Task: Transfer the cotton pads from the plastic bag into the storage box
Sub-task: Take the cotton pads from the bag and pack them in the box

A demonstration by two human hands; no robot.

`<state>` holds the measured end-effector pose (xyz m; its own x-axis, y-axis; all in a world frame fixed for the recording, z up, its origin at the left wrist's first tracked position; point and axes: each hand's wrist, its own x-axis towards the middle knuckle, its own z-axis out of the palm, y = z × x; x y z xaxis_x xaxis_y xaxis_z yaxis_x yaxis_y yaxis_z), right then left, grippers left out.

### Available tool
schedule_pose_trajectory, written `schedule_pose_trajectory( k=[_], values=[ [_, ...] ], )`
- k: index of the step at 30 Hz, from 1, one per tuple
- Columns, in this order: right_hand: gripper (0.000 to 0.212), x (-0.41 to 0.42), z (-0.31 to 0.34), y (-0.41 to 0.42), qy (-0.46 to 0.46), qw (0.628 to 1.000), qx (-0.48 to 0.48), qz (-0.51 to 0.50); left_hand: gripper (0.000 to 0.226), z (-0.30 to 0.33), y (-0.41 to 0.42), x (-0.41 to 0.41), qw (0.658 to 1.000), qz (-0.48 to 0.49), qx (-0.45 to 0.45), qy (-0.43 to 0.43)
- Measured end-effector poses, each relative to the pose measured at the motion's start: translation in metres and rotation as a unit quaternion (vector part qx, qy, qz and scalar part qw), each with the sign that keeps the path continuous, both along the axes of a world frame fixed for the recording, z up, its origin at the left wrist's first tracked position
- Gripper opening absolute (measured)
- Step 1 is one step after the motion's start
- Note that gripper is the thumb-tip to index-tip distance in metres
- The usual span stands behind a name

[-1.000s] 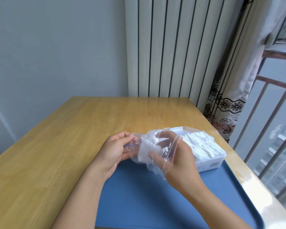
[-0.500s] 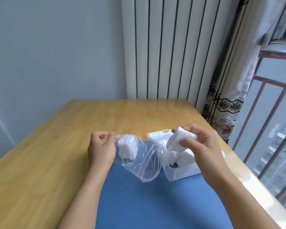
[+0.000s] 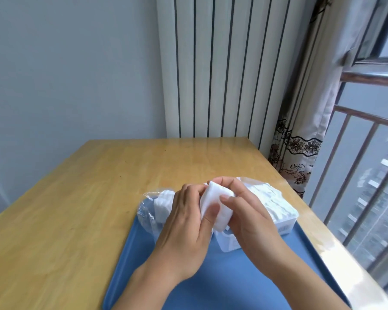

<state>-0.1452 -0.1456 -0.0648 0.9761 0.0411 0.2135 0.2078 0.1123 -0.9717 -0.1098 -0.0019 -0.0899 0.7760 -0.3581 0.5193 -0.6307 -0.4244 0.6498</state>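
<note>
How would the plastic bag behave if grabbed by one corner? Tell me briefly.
The plastic bag would probably go floppy: its clear film lies crumpled and slumped on the blue tray. It looks light, so a push should slide it easily. The cotton pads left inside would likely shift or spill, though I cannot see whether its mouth is open.

A home room high up: wooden table, radiator, patterned curtain, barred window overlooking apartment blocks.

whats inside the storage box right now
The storage box holds rows of white cotton pads on its far side. The hands cover its near part, so that stays hidden.
</note>
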Motion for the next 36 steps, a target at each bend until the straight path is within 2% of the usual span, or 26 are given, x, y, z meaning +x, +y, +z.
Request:
schedule_pose_trajectory(
  k=[5, 9, 11, 14, 16, 19, 21, 23, 25, 27, 29, 30, 33, 36],
  values=[
    [0.018, 0.005, 0.004, -0.011, -0.057, 0.995, -0.078, -0.038, 0.015, 0.004, -0.004, 0.0, 0.995, 0.008, -0.099, 0.015],
    [0.02, 0.01, 0.005, -0.03, -0.024, 0.993, -0.113, -0.036, 0.01, 0.005, -0.003, 0.001, 0.996, -0.008, -0.083, 0.015],
    [0.015, 0.012, 0.008, -0.038, -0.013, 0.989, -0.133, -0.06, 0.009, 0.003, -0.003, 0.003, 0.998, -0.01, -0.056, 0.024],
    [0.022, 0.017, 0.012, -0.052, -0.012, 0.972, -0.16, -0.173, 0.041, -0.001, -0.001, 0.004, 0.999, 0.012, 0.052, 0.007],
    [0.032, 0.019, 0.011, -0.061, 0.005, 0.962, -0.152, -0.226, 0.052, -0.001, -0.001, 0.003, 0.995, 0.01, 0.097, -0.025],
    [0.04, 0.017, 0.011, -0.062, 0.04, 0.958, -0.178, -0.221, 0.047, 0.0, -0.001, 0.002, 0.987, -0.011, 0.139, -0.075],
    [0.047, 0.015, 0.009, -0.056, 0.047, 0.95, -0.231, -0.203, 0.04, -0.002, -0.001, 0.004, 0.985, -0.028, 0.149, -0.084],
    [0.055, 0.016, 0.005, -0.051, 0.023, 0.918, -0.331, -0.218, 0.034, -0.003, -0.002, 0.004, 0.984, -0.039, 0.151, -0.086],
    [0.053, 0.018, 0.001, -0.051, -0.002, 0.873, -0.42, -0.248, 0.032, -0.005, -0.003, 0.003, 0.982, -0.044, 0.162, -0.087],
    [0.05, 0.018, -0.001, -0.052, 0.001, 0.855, -0.455, -0.248, 0.03, -0.007, -0.003, 0.003, 0.981, -0.045, 0.168, -0.086],
    [0.057, 0.018, -0.003, -0.05, 0.011, 0.852, -0.472, -0.228, 0.029, -0.008, -0.004, 0.002, 0.979, -0.044, 0.177, -0.086],
    [0.06, 0.018, -0.004, -0.048, 0.013, 0.838, -0.494, -0.23, 0.03, -0.008, -0.004, 0.002, 0.978, -0.045, 0.184, -0.084],
    [0.06, 0.018, -0.007, -0.042, 0.033, 0.767, -0.582, -0.268, 0.032, -0.009, -0.005, 0.001, 0.975, -0.052, 0.2, -0.078],
    [0.05, 0.019, -0.008, -0.038, 0.055, 0.719, -0.63, -0.29, 0.033, -0.01, -0.007, -0.001, 0.971, -0.064, 0.221, -0.071]
  ],
)
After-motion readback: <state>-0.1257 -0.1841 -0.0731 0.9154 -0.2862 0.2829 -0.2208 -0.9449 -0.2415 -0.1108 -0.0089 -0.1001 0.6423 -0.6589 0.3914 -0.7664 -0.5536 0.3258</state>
